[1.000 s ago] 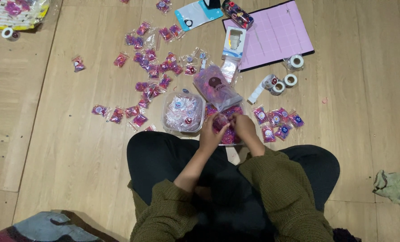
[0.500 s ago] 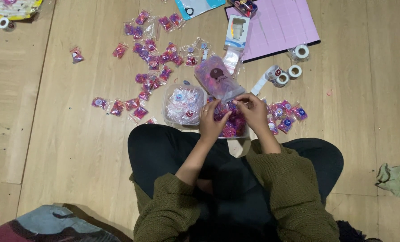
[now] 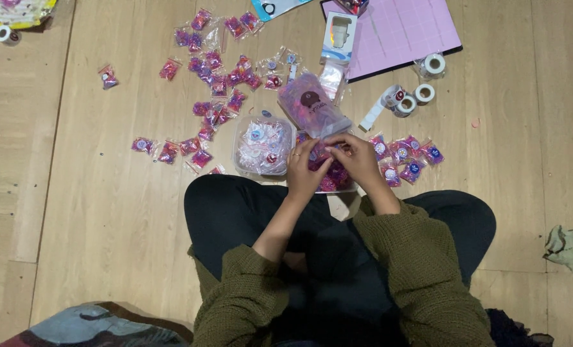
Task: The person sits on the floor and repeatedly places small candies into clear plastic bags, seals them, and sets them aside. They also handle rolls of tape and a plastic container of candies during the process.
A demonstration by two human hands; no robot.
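Between the knees of the seated person, on the wooden floor [image 3: 94, 212], the two hands meet over a small clear tray [image 3: 338, 180] that holds pink and purple pieces; the left hand [image 3: 306, 168] has its fingers curled and pinched on a small packet [image 3: 325, 154], and the right hand [image 3: 358, 159] closes on the same packet from the other side; what exactly the fingertips do at the packet I cannot tell, it is too small.

To do this step well, I think both hands should keep the packet low over the tray, so that any piece that slips falls back into it; the pinch should be at the edges of the packet, with light pressure, because the thin plastic bends easily; the elbows can stay near the knees for a steady grip.

Counting: one clear tub [image 3: 262, 146] full of wrapped pieces stands just left of the tray, touching or almost touching it; one large purple bag [image 3: 312, 106] lies behind the hands; one pink sheet [image 3: 402, 29] on a dark board lies at the far edge of the floor in view; one small white box [image 3: 339, 35] rests beside that sheet; about four tape rolls [image 3: 421, 83] lie near the sheet and one more [image 3: 7, 35] at the far left corner; seven or so packets [image 3: 408, 157] sit right of the hands; some thirty packets [image 3: 216, 83] are scattered on the left, an exact number I cannot give; one green cloth [image 3: 572, 247] lies at the right edge.
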